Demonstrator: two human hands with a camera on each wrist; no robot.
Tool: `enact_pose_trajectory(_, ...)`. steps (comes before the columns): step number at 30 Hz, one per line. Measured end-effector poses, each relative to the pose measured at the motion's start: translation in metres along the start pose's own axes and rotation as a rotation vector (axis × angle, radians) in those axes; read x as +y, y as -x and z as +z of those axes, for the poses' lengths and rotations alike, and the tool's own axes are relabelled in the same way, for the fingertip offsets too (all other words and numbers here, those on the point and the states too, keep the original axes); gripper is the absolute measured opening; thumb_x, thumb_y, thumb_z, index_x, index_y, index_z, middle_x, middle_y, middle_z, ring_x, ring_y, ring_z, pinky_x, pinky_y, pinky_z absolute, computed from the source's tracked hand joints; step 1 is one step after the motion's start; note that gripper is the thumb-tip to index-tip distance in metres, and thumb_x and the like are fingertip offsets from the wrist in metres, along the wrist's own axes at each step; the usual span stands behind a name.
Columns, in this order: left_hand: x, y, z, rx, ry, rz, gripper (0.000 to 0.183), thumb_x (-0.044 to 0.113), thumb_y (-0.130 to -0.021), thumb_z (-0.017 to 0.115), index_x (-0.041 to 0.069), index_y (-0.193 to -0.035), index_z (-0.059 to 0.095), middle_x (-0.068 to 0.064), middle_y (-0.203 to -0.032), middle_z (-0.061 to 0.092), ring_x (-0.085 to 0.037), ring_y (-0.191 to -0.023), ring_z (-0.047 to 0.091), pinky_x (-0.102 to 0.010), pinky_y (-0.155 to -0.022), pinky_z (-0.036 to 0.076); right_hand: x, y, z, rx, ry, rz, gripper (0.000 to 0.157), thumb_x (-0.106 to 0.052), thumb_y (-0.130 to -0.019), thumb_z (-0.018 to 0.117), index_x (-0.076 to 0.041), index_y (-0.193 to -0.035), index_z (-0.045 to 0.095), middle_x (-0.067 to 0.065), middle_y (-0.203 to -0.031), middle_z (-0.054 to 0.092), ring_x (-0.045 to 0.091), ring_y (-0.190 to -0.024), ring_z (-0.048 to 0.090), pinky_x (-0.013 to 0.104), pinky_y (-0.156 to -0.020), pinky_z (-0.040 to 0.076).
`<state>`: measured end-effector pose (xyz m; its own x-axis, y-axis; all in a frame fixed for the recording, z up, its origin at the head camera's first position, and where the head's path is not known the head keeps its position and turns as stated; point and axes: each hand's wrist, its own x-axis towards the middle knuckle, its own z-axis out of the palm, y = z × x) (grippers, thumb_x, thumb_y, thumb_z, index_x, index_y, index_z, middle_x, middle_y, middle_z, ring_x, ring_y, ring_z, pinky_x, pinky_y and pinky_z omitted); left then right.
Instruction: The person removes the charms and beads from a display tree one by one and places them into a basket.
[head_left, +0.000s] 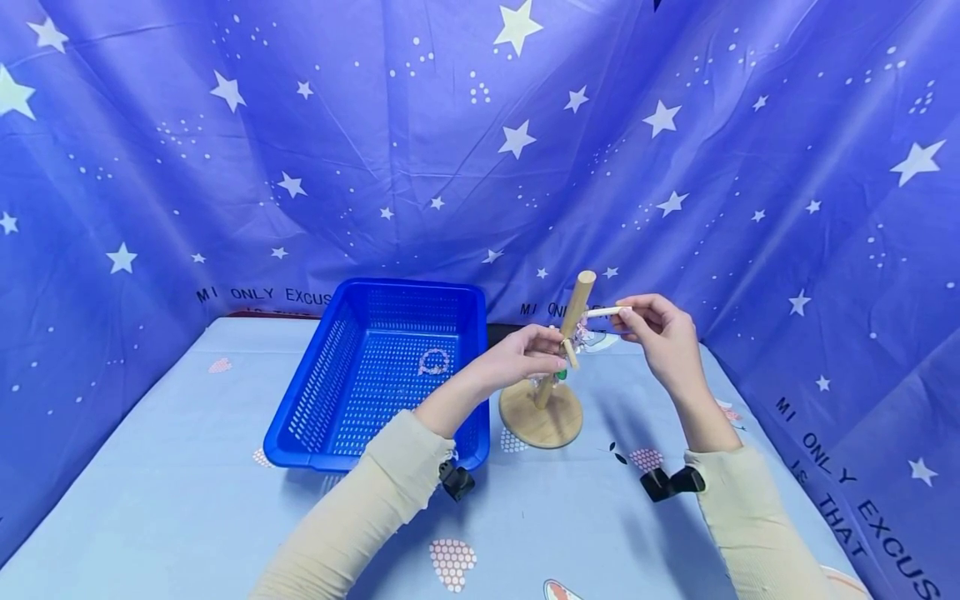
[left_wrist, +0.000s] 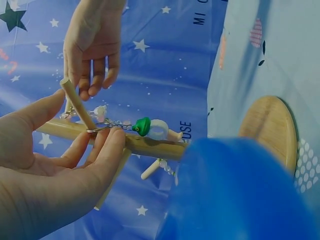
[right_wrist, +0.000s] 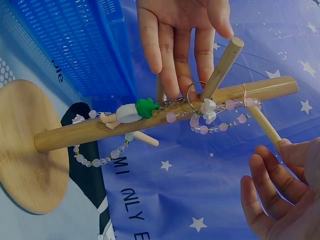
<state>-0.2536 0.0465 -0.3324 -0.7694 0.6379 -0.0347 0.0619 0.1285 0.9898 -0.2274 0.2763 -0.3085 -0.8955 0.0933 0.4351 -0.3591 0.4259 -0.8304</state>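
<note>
A wooden peg stand (head_left: 579, 302) rises from its round base, right of the basket. My right hand (head_left: 663, 337) pinches the tip of an upper peg (right_wrist: 265, 125) between thumb and fingers. At that peg's root hangs a pink-and-clear beaded bracelet (right_wrist: 230, 104) with a white flower bead. My left hand (head_left: 517, 357) is at the opposite side, its fingers fairly straight and touching the post by another peg (left_wrist: 77, 104). On this peg hangs a keychain (right_wrist: 147, 108) with a green-topped white figure. Lower down hangs a second beaded bracelet (right_wrist: 96, 162).
A blue plastic basket (head_left: 288, 458) stands left of the stand, with a beaded bracelet (head_left: 446, 360) inside. A patterned pale blue cloth (head_left: 165, 467) covers the table. Behind hangs a blue star-printed curtain (head_left: 450, 100).
</note>
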Motion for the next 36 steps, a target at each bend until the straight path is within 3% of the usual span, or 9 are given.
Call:
enact_pose_trajectory(17,-0.0025,-0.0022,0.0039,0.029,0.032,0.027,0.043,0.008,-0.097,0.062,0.002,-0.137,0.048,-0.020,-0.130,0.061,-0.028,-0.116,0.063,-0.047,-0.106,0.050,-0.0012,0.0016,0.0004,0.003,-0.009,-0.003,0.030,-0.014,-0.100,0.059,0.011,-0.118,0.061,-0.024,-0.082,0.068,-0.007,-0.078,0.067,0.014,-0.072,0.058)
enact_pose_trajectory(22,-0.0028,-0.0031,0.0047,0.046,0.033,0.045,0.041,0.005,-0.096,0.063,0.002,-0.135,0.050,-0.021,-0.123,0.066,-0.020,-0.106,0.066,-0.049,-0.107,0.049,-0.0008,0.0009,0.0001,0.000,0.007,-0.006,0.030,-0.014,-0.100,0.059,0.010,-0.118,0.062,-0.024,-0.082,0.068,-0.005,-0.079,0.069,0.013,-0.072,0.058)
enact_pose_trajectory(26,-0.0021,-0.0030,0.0050,0.044,0.014,0.074,0.038,0.003,-0.096,0.063,0.002,-0.132,0.052,-0.020,-0.115,0.069,-0.014,-0.096,0.066,-0.041,-0.099,0.054,-0.0009,0.0008,0.0003,0.003,0.006,-0.010,0.029,-0.014,-0.100,0.059,0.010,-0.118,0.062,-0.024,-0.082,0.068,-0.003,-0.079,0.069,0.013,-0.071,0.058)
enact_pose_trajectory(31,0.0005,-0.0019,0.0054,0.046,-0.026,0.101,0.031,0.003,-0.096,0.061,0.001,-0.126,0.057,-0.018,-0.107,0.071,-0.020,-0.097,0.067,-0.027,-0.086,0.056,0.0006,0.0001,0.0001,0.005,-0.014,-0.021,0.029,-0.012,-0.100,0.060,0.012,-0.116,0.061,-0.023,-0.081,0.068,-0.003,-0.078,0.069,0.014,-0.070,0.058)
enact_pose_trajectory(36,0.0023,-0.0006,0.0066,0.055,-0.055,0.123,0.022,0.006,-0.095,0.065,-0.001,-0.117,0.063,-0.015,-0.104,0.071,-0.014,-0.091,0.066,-0.023,-0.083,0.056,0.0019,0.0004,0.0000,0.007,-0.011,-0.019,0.028,-0.012,-0.100,0.060,0.011,-0.116,0.062,-0.023,-0.080,0.068,-0.005,-0.077,0.068,0.014,-0.070,0.058)
